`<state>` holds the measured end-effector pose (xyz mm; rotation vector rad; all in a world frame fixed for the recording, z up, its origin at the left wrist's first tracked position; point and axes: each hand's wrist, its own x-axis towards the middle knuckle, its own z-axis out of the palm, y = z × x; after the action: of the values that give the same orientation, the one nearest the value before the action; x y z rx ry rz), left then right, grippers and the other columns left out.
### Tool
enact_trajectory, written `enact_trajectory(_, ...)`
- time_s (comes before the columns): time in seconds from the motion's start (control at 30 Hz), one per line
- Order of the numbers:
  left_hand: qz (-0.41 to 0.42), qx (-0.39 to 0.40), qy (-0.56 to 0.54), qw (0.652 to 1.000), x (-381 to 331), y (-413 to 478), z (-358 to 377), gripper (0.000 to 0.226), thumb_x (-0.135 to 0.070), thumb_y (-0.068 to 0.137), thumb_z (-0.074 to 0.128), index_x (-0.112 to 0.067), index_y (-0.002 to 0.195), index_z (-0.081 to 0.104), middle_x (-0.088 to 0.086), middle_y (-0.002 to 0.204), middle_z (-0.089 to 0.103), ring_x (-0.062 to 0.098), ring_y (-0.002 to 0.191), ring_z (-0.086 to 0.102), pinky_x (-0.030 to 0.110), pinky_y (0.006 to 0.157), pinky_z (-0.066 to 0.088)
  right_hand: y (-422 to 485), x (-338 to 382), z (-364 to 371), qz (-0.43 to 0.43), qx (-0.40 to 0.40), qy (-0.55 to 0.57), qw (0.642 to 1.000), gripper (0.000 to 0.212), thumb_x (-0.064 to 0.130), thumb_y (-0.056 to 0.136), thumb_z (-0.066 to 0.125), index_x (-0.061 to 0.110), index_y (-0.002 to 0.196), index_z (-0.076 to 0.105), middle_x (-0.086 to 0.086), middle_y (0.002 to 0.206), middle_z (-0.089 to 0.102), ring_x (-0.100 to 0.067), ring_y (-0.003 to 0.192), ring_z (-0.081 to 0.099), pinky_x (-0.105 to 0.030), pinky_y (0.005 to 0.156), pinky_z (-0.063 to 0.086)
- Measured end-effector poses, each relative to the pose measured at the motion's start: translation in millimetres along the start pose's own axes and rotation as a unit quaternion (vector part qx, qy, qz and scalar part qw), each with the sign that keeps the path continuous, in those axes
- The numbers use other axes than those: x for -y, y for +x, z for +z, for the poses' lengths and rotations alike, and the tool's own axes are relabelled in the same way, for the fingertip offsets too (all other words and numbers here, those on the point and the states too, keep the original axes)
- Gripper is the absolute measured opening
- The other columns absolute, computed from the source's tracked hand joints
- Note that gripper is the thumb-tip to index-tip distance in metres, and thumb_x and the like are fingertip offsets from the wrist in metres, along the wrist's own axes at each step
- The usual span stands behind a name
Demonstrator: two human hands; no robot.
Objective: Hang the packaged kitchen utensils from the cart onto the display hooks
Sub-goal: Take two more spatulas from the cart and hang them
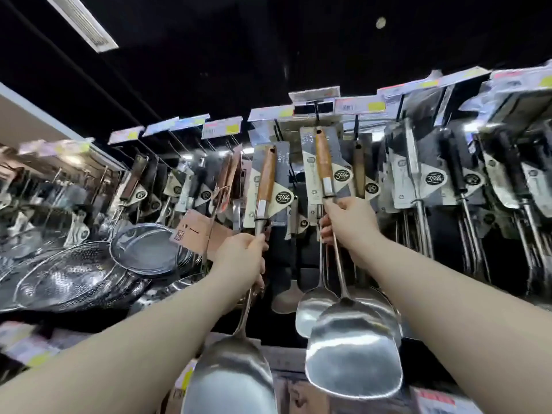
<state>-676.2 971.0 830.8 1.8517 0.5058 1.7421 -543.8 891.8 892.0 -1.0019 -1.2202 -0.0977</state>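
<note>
Both hands are up and closed tight. The left hand [242,255] has its fingers wrapped round the steel shaft of a wooden-handled spatula [264,180], with the packaging card on it and the blade hanging down by the forearm. The right hand [348,225] grips the shaft of a second spatula [324,162] the same way. Both arms are bare and stretched up and forward, the right one reaching higher.

The second spatula's handle tip sits just under the price tag row [358,106], right by a black hook [316,113]. Can't tell if it's actually on it. The first spatula is lower and further left under that row.

Below the row's left end there's a pile of mesh strainers [143,249]. Under its right end, black-handled utensils [454,174] hang packed together. Above the row is a dark ceiling [268,40] with a strip light [80,22].
</note>
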Motion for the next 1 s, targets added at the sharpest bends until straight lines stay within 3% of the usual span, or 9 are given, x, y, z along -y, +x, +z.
enact_trajectory(0.1, 0.013, 0.033, -0.038, 0.999, 11, 22, -10, 0.033, -0.022, 0.097, 0.038, -0.007, 0.076, 0.058, 0.0, 0.044, 0.047, 0.021, 0.035, 0.044, 0.029, 0.05, 0.038, 11, 5, 17, -0.011, -0.039, -0.033, 0.999, 0.028, 0.019, 0.098, 0.042, 0.008, 0.073, 0.048, -0.004, 0.06, 0.048, -0.008, 0.033, 0.049, -0.017, 0.032, 0.04)
enact_trajectory(0.3, 0.027, 0.076, -0.067, 0.994, 28, 53, -24, 0.032, -0.023, 0.097, 0.04, -0.015, 0.07, 0.055, 0.005, 0.051, 0.052, 0.013, 0.028, 0.045, 0.038, 0.061, 0.046, 24, 22, 44, -0.009, -0.083, -0.043, 0.996, 0.019, 0.019, 0.099, 0.041, 0.004, 0.101, 0.052, -0.007, 0.063, 0.047, -0.016, 0.044, 0.047, -0.017, 0.032, 0.038)
enact_trajectory(0.43, 0.023, 0.089, -0.084, 0.992, 36, 62, -27, 0.031, -0.021, 0.096, 0.04, -0.014, 0.071, 0.056, 0.005, 0.051, 0.051, 0.015, 0.029, 0.045, 0.034, 0.057, 0.046, 35, 30, 55, 0.006, -0.113, -0.053, 0.992, 0.022, 0.018, 0.098, 0.043, 0.001, 0.097, 0.056, -0.007, 0.062, 0.049, -0.015, 0.043, 0.05, -0.018, 0.032, 0.04)
enact_trajectory(0.6, 0.04, 0.097, -0.086, 0.991, 38, 64, -26, 0.031, -0.024, 0.097, 0.038, -0.011, 0.075, 0.057, 0.003, 0.05, 0.05, 0.016, 0.032, 0.047, 0.036, 0.065, 0.048, 42, 32, 61, 0.023, -0.119, -0.021, 0.992, 0.023, 0.018, 0.098, 0.043, 0.002, 0.087, 0.055, -0.008, 0.062, 0.049, -0.009, 0.027, 0.048, -0.017, 0.033, 0.039)
enact_trajectory(0.7, 0.031, 0.104, -0.097, 0.989, 38, 64, -22, 0.029, -0.025, 0.097, 0.038, -0.012, 0.079, 0.057, 0.002, 0.052, 0.05, 0.015, 0.032, 0.046, 0.029, 0.057, 0.043, 39, 25, 59, 0.022, -0.114, -0.027, 0.993, 0.024, 0.016, 0.097, 0.044, 0.002, 0.08, 0.053, -0.009, 0.064, 0.049, -0.008, 0.023, 0.049, -0.015, 0.033, 0.041)
enact_trajectory(0.87, 0.019, 0.1, -0.117, 0.988, 37, 67, -11, 0.029, -0.024, 0.097, 0.039, -0.012, 0.078, 0.057, 0.003, 0.051, 0.049, 0.014, 0.03, 0.043, 0.026, 0.047, 0.041, 44, 15, 49, 0.014, -0.119, -0.034, 0.992, 0.017, 0.017, 0.098, 0.044, 0.004, 0.093, 0.053, -0.007, 0.065, 0.049, -0.016, 0.043, 0.051, -0.018, 0.035, 0.041)
enact_trajectory(1.0, 0.007, 0.096, -0.117, 0.988, 39, 67, -7, 0.029, -0.026, 0.097, 0.039, -0.014, 0.076, 0.056, 0.002, 0.051, 0.048, 0.011, 0.028, 0.041, 0.015, 0.035, 0.035, 62, 8, 42, 0.03, -0.103, -0.023, 0.994, 0.027, 0.016, 0.097, 0.045, 0.009, 0.071, 0.048, -0.006, 0.06, 0.045, -0.008, 0.026, 0.046, -0.014, 0.029, 0.035)
